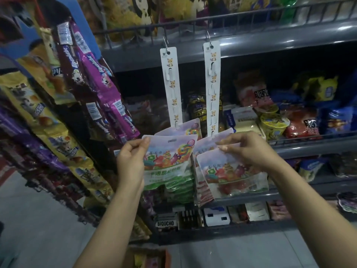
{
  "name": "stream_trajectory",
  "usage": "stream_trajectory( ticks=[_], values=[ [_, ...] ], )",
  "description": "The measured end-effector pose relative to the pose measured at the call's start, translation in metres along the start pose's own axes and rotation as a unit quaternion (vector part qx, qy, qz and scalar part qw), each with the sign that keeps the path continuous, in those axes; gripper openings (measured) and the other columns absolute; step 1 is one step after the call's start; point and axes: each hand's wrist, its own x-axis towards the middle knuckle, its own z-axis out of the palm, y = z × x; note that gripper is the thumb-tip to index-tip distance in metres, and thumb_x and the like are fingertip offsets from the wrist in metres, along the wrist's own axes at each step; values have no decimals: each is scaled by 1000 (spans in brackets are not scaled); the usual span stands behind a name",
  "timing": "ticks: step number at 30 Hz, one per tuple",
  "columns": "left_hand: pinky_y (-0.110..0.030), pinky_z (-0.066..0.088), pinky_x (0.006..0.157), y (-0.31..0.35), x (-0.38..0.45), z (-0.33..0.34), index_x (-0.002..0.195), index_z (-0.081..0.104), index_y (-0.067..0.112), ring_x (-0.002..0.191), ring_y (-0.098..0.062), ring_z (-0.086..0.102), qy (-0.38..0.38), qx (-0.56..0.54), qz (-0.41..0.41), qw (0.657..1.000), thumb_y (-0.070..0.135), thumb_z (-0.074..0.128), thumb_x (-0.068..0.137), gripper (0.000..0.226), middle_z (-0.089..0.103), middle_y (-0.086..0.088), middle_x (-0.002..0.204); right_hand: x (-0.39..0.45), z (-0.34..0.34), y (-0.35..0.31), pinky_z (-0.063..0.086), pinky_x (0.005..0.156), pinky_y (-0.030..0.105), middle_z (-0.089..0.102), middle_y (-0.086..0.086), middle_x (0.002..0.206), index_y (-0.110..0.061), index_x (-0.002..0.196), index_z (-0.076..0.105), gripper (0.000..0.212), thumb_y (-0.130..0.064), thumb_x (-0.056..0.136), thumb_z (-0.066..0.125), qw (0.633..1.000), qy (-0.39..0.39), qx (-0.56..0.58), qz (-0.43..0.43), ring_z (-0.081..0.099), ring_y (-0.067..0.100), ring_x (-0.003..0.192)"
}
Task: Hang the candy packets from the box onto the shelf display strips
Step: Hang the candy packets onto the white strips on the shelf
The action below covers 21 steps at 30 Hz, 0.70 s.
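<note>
Shop shelving behind; left hand pinches a green-bottomed candy packet, right hand apparently pinches a red-bottomed packet by its top edge.

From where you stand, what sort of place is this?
Most likely a small grocery or snack shop: grey shelves packed with snack bags, white display strips hooked on the rail, and candy packets hanging from them.

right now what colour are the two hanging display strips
White, printed with small orange animal figures: left strip, right strip. Head view.
</note>
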Motion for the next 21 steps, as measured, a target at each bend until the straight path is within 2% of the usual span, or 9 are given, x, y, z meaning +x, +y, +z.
stream_trajectory(
  ticks=[2, 5, 7, 8, 9, 13, 17, 19, 21],
  values=[
    [-22, 51, 61, -1, -2, 5, 79, 59, 18, 70, -9, 62, -23, 3, 2, 1000, 23, 64, 87, 11, 64, 4, 74, 1, 12, -1, 54, 77, 31, 70, -2, 96, -32, 107, 69, 27, -26, 81, 72, 999, -1, -42, -4, 66, 13, 86],
    [-30, 54, 67, -6, -1, 13, 79, 60, 16, 70, -14, 64, -48, -8, -27, 998, 22, 65, 86, 11, 66, -1, 76, 3, 30, -6, 49, 71, 28, 66, -5, 79, -34, 126, 57, 46, -33, 82, 70, 992, 8, -122, -32, 63, 13, 79],
    [-42, 52, 78, -9, -1, 16, 74, 63, 21, 78, -24, 63, -68, -20, -49, 996, 24, 67, 84, 12, 66, -7, 80, 5, 37, -11, 45, 65, 12, 62, -12, 75, -32, 131, 53, 51, -33, 82, 69, 989, 25, -131, -60, 59, 4, 70],
    [-45, 50, 81, -10, -1, 18, 71, 64, 22, 81, -27, 61, -79, -20, -55, 995, 25, 68, 84, 14, 66, -8, 81, 7, 39, -14, 40, 61, 5, 58, -14, 76, -30, 131, 53, 51, -32, 83, 69, 986, 35, -141, -78, 54, -2, 67],
    [-45, 48, 81, -11, -2, 21, 70, 63, 22, 82, -26, 60, -89, -19, -57, 994, 25, 67, 84, 15, 65, -7, 81, 9, 41, -17, 37, 60, 4, 55, -13, 78, -27, 131, 54, 51, -32, 83, 69, 983, 44, -151, -98, 51, -5, 67],
    [-35, 40, 78, -9, -1, 30, 74, 59, 17, 83, -21, 51, -126, 0, -50, 991, 21, 62, 88, 15, 58, -4, 79, 17, 47, -25, 32, 61, 12, 37, -14, 80, -16, 118, 66, 40, -30, 81, 71, 973, 72, -169, -140, 44, -2, 71],
    [-32, 46, 75, -4, 5, 35, 73, 59, 16, 74, -15, 58, -125, -33, -74, 989, 17, 62, 87, 15, 64, 2, 72, 29, 45, -28, 42, 70, 28, 45, -7, 90, -9, 91, 74, 25, -30, 78, 74, 975, 80, -164, -128, 52, 13, 81],
    [-34, 48, 76, -4, 6, 36, 72, 61, 18, 73, -16, 61, -121, -40, -83, 988, 18, 63, 86, 14, 67, 3, 71, 33, 44, -30, 47, 74, 32, 55, -9, 86, -16, 84, 73, 20, -36, 77, 74, 980, 59, -160, -103, 58, 16, 85],
    [-39, 49, 81, -7, 7, 36, 67, 63, 22, 78, -19, 62, -112, -38, -92, 989, 21, 64, 85, 19, 67, 2, 74, 37, 42, -31, 50, 73, 33, 58, -16, 69, -32, 73, 66, 13, -42, 77, 73, 985, 36, -158, -54, 60, 15, 78]
  ],
)
